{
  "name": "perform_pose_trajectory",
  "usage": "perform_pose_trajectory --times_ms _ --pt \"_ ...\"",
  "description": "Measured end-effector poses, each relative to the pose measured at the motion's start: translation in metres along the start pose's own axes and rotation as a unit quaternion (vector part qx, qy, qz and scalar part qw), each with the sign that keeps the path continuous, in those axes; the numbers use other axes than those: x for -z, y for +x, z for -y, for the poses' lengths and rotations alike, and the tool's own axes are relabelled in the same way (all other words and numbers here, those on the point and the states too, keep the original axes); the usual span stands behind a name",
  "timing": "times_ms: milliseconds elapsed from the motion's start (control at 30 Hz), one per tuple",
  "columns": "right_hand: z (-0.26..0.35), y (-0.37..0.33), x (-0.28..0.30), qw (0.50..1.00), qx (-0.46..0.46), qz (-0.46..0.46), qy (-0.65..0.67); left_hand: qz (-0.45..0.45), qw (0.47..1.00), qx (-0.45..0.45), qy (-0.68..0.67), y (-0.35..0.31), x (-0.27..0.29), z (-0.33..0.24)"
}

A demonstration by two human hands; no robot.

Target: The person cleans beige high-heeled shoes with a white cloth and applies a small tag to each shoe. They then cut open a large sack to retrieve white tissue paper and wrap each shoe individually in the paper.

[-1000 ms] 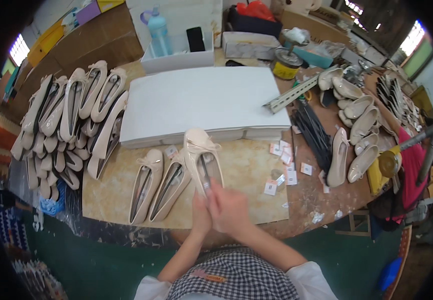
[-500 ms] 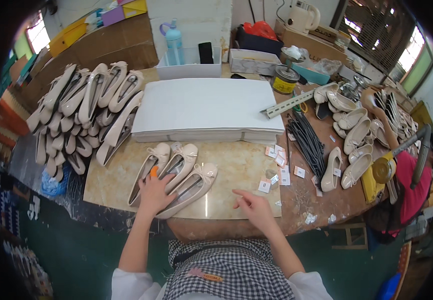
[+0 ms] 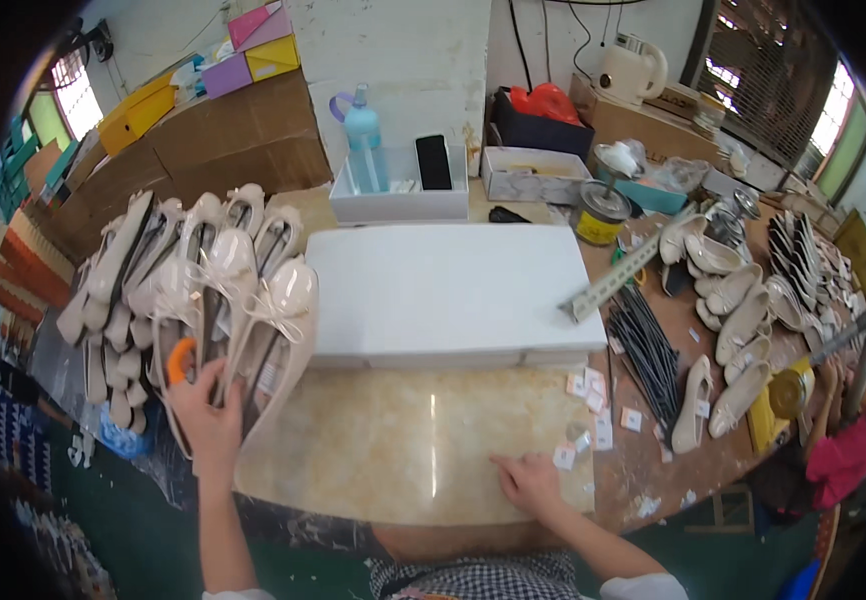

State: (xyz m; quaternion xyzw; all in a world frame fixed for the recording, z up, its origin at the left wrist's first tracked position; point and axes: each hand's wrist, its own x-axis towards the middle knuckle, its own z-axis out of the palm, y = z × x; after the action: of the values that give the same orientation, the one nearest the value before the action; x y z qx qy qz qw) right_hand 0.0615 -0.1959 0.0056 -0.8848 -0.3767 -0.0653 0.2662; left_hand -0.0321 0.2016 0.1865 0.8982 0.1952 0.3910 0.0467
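At the left, my left hand (image 3: 211,412) is closed round the back parts of three beige ballet flats (image 3: 288,295) with small bows. Their toes point away from me, held up in front of a heap of similar flats (image 3: 111,285). An orange band (image 3: 181,358) shows at that hand's fingers. My right hand (image 3: 531,484) is over the right part of a marble-patterned board (image 3: 373,440). Its index finger is stretched out, the other fingers are bent, and nothing is in it. Small paper labels (image 3: 565,457) lie just beyond it.
Behind the board lies a thick stack of white sheets (image 3: 443,285). To its right are a slotted metal bar (image 3: 613,280), a bundle of dark thin strips (image 3: 643,360), a tin (image 3: 601,215) and more flats (image 3: 743,330). Another person (image 3: 843,465) sits at the far right.
My left hand has lifted the three flats off the board and carried them left to the heap. My right hand stays low over the board. The view has tilted up.
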Motion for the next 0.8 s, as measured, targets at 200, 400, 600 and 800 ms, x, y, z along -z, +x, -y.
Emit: perform_pose_trajectory --times_ms 200,400,600,800 --pt "0.0 -0.004 0.001 0.999 -0.011 0.036 0.034 0.022 0.914 0.007 0.404 0.182 0.003 0.07" --pt "-0.01 0.0 0.007 0.98 -0.043 0.067 0.181 0.253 0.833 0.053 0.489 0.208 -0.004 0.176" --pt "-0.15 0.084 0.113 0.972 -0.213 -0.043 0.085 0.287 0.868 0.071 0.399 0.211 0.013 0.132" --pt "-0.335 0.184 0.137 0.943 -0.294 -0.123 -0.092 0.272 0.882 0.072 0.379 0.219 0.017 0.073"
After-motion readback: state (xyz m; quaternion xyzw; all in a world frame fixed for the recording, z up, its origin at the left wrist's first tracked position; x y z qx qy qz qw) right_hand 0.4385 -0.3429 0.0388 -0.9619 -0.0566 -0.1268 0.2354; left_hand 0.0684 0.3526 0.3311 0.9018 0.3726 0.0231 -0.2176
